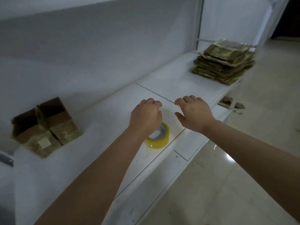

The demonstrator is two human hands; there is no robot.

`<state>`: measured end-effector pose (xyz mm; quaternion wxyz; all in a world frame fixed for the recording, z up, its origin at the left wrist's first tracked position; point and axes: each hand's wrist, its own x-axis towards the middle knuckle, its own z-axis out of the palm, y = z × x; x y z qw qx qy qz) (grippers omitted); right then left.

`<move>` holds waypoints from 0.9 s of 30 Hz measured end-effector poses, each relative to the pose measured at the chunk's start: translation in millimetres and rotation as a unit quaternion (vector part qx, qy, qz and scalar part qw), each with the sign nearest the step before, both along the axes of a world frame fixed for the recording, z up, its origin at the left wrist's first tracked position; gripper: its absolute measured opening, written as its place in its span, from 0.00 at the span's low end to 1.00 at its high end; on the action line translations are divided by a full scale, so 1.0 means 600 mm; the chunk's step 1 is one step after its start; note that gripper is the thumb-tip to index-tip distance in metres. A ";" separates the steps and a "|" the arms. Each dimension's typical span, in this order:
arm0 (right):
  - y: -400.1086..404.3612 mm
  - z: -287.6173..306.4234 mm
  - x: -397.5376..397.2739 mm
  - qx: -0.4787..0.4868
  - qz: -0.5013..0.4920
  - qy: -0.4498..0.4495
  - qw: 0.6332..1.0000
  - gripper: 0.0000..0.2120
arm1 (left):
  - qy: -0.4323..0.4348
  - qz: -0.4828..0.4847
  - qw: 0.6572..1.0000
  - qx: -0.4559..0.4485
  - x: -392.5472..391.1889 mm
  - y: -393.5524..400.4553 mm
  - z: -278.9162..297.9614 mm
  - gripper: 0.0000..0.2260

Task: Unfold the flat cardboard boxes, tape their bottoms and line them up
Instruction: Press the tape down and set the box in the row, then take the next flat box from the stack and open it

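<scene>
Two unfolded cardboard boxes (47,127) stand side by side, tops open, on the white shelf (100,120) at the left. A stack of flat cardboard boxes (223,64) lies on the far right end of the shelf. A roll of yellow tape (159,138) lies flat on the shelf in the middle. My left hand (145,116) hovers just above the roll with loosely curled fingers and holds nothing. My right hand (194,112) hangs beside it, fingers bent down, empty, above bare shelf.
A white wall (97,46) backs the shelf. Pale glossy floor tiles (243,176) lie to the right. Cardboard scraps (230,103) lie on the floor under the shelf's right end. A dark object (6,158) shows at the left edge.
</scene>
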<state>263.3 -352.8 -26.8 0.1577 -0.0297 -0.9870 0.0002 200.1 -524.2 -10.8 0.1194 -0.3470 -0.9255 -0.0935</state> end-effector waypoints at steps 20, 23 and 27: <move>0.587 0.039 0.003 -0.017 -0.102 0.014 0.995 0.17 | -0.053 -0.065 0.994 0.065 -0.070 0.587 0.038 0.14; 0.649 0.046 -0.054 -0.005 -0.100 0.020 0.995 0.15 | -0.053 -0.048 0.994 0.078 -0.126 0.627 0.037 0.12; 0.727 0.048 -0.144 -0.002 -0.094 0.023 0.995 0.15 | -0.052 -0.028 0.994 0.087 -0.206 0.692 0.032 0.11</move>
